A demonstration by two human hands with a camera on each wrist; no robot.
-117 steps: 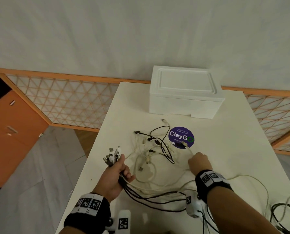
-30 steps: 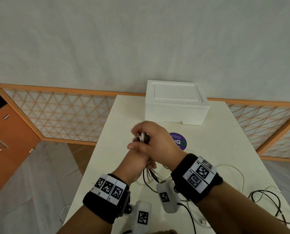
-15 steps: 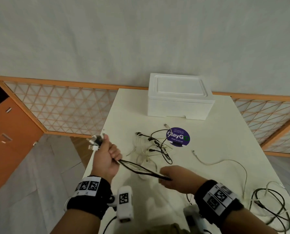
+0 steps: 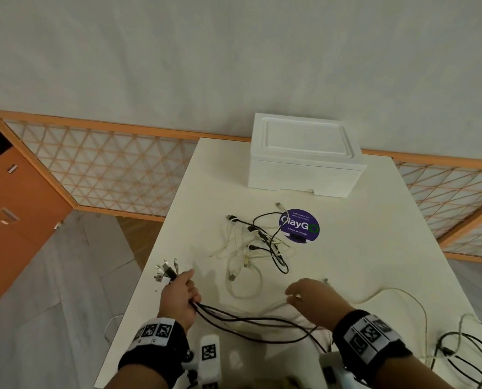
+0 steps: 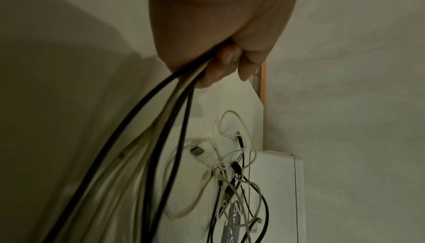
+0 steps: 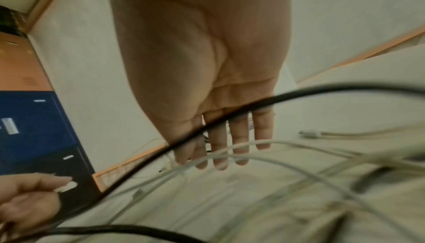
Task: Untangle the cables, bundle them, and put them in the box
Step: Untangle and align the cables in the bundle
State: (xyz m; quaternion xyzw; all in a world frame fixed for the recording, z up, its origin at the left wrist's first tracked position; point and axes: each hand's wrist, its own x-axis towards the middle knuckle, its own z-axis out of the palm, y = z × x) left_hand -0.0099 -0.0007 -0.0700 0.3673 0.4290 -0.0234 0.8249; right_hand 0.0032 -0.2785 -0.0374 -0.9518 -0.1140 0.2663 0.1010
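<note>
My left hand (image 4: pixel 185 293) grips a bundle of black and white cables (image 4: pixel 234 321) near the table's left edge, and their connector ends (image 4: pixel 165 272) stick out past my fist. The left wrist view shows my left hand (image 5: pixel 225 61) curled round the same strands (image 5: pixel 165 119). My right hand (image 4: pixel 301 294) hovers over the table with straight, spread fingers (image 6: pixel 218 148) and holds nothing; a thin white cable (image 6: pixel 230 151) crosses in front of them. A tangle of cables (image 4: pixel 258 245) lies mid-table. The white foam box (image 4: pixel 304 155) stands behind it with its lid on.
A purple round sticker (image 4: pixel 300 228) lies flat beside the tangle. One loose white cable (image 4: pixel 397 292) curves off to the right, and more black cables (image 4: pixel 464 357) are heaped at the table's right front corner. Beyond the table (image 4: pixel 374 220) are a lattice screen (image 4: pixel 108 169) and an orange cabinet (image 4: pixel 12 209).
My left hand has come down from a raised position at the left to the table edge, still holding the bundle. My right hand let go of the black strands and moved right with fingers spread.
</note>
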